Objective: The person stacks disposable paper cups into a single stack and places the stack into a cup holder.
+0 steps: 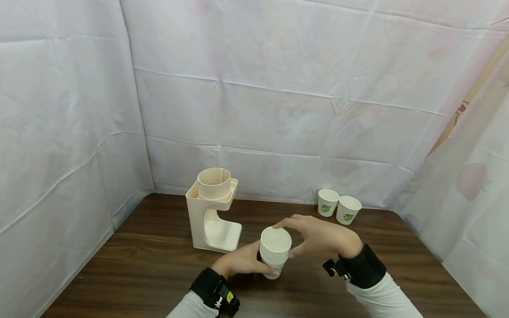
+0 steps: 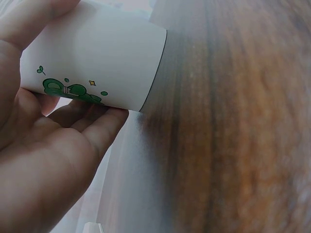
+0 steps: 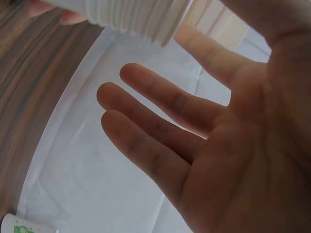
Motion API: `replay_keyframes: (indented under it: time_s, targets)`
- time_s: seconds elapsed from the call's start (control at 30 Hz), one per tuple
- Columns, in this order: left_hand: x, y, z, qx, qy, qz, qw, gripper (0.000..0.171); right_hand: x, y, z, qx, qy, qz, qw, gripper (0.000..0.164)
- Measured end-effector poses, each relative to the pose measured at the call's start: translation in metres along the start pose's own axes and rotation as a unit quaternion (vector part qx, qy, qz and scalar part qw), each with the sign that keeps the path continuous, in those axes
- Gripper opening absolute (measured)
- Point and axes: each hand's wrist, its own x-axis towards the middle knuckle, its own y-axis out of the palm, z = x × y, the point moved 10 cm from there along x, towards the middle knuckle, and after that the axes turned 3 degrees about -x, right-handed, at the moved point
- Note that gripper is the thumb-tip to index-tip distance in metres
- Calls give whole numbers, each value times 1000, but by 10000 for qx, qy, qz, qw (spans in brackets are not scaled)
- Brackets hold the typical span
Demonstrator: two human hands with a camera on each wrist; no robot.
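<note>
My left hand (image 1: pixel 244 259) grips a nested stack of white paper cups (image 1: pixel 275 249) low on its side, thumb in front and fingers round the back. The left wrist view shows the lowest cup (image 2: pixel 97 53), with a green print, its base close to the tabletop. My right hand (image 1: pixel 320 234) is at the top of the stack, index fingertip at the rim and thumb near its right side. In the right wrist view its other fingers (image 3: pixel 155 128) reach out loosely, clear of the stacked rims (image 3: pixel 141 19), with nothing in the palm.
Left of the hands stands a cream cup holder (image 1: pixel 199 221) with a round tube (image 1: pixel 214 190) on top and a flat base. Two single paper cups with green prints, one (image 1: pixel 328 203) beside the other (image 1: pixel 348 210), stand at the back right. White cloth (image 1: pixel 258 110) hangs behind the brown table (image 1: pixel 159 265).
</note>
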Motion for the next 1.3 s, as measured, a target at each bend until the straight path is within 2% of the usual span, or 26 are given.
replay_keyframes:
  time_s: [0.2,0.47,0.83,0.93,1.03,1.17,1.3]
  targets:
    - [-1,-1,-3,44,-2,-75,10000,78,-5,-2,-11,19,28,-50,10000,67]
    - [0,-4,3,167,-134,-211,9995,80,-15,-6,-28,-29,425,-154,9990,65]
    - [0,-3,2,118,-94,-221,9996,75,-29,-11,-44,-7,382,-370,9986,60]
    - [0,-3,2,116,-111,-242,9996,75,-33,-12,-53,92,562,-423,9975,59]
    - [0,-3,1,74,-92,-242,9996,74,-37,-13,-66,264,912,-473,9944,56]
    - [0,-3,1,68,-83,-253,9996,73,-41,-15,-83,193,1142,-718,9907,52]
    - [0,-3,2,94,-74,-253,9996,74,-43,-19,-96,-205,935,-1110,9892,50]
